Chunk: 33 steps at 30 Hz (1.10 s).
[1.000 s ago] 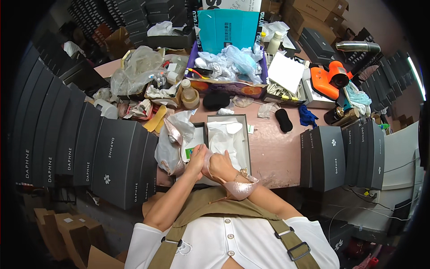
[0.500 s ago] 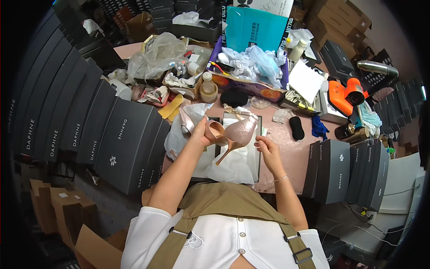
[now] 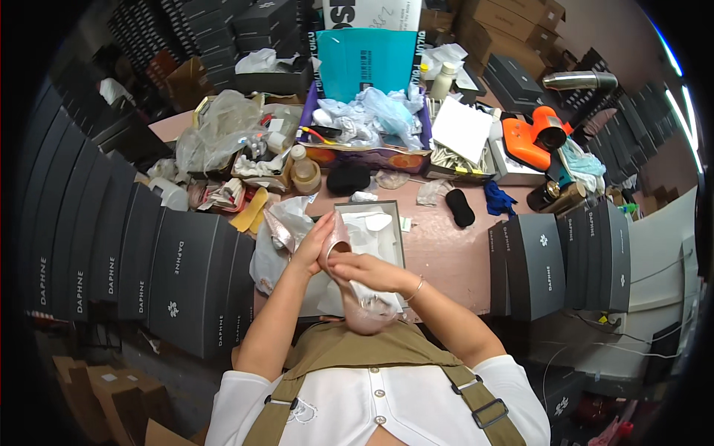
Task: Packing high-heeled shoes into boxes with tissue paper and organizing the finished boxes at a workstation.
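Note:
A glossy pink high-heeled shoe (image 3: 368, 316) is held tilted over the bench edge, its toe toward my body and its back end up. My left hand (image 3: 312, 244) is closed around the heel end. Across the shoe's opening lies my right hand (image 3: 368, 271), fingers stretched out and touching it; the thumb is hidden. A second pink shoe (image 3: 278, 229) rests on white tissue paper (image 3: 269, 262) just left of my left hand. Behind the hands, a grey shoebox (image 3: 399, 236) holds white paper.
Dark shoeboxes stand in rows at the left (image 3: 190, 275) and right (image 3: 535, 260). A purple box (image 3: 364, 157) of crumpled tissue, a glue bottle (image 3: 303, 171), a black pad (image 3: 460, 208), a blue cloth (image 3: 502, 198) and an orange tool (image 3: 524, 141) sit across the pink bench (image 3: 446, 256).
The shoe has swung round so its toe points at my body. My right hand has come from beside the box onto the shoe. The view has shifted.

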Motion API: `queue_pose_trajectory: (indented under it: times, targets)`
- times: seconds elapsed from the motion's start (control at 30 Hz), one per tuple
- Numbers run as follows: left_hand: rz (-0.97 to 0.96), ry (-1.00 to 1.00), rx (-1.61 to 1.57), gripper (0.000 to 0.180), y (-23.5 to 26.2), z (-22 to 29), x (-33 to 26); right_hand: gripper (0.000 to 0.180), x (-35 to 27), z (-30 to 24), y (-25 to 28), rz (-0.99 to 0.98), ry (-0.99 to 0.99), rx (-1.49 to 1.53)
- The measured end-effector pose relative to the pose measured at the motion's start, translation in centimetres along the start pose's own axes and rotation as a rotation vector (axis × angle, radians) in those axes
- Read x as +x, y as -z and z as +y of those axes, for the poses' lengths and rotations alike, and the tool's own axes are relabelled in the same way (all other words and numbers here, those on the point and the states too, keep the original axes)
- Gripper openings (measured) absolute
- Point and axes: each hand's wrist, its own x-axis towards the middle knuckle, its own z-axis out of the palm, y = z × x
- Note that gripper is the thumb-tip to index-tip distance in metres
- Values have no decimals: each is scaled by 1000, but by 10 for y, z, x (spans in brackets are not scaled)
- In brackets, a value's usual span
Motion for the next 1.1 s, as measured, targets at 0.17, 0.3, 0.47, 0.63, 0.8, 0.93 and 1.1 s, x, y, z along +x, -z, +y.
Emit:
queue_pose_trajectory:
  times: [0.17, 0.3, 0.47, 0.63, 0.8, 0.93, 1.1]
  targets:
    - [-12, -15, -326, 64, -3, 3, -49, 24, -21, 42, 45, 429, -95, -619]
    - [-124, 125, -581, 74, -43, -13, -96, 18, -10, 114, 84, 578, 7, -1118]
    - [-56, 214, -507, 73, -45, -35, -108, 12, -5, 130, 98, 628, -125, -368]
    - [234, -1, -440, 67, -50, -19, -77, 24, -16, 15, 43, 90, -489, 545]
    - [161, 64, -239, 48, -49, -42, -74, 23, 13, 36, 4, 418, -410, 60]
    - [264, 170, -228, 46, -40, -42, -68, 25, 39, 44, 61, 171, -429, -229]
    - [362, 264, -442, 44, -25, -37, -53, 32, 107, 144, 149, 297, -191, -896]
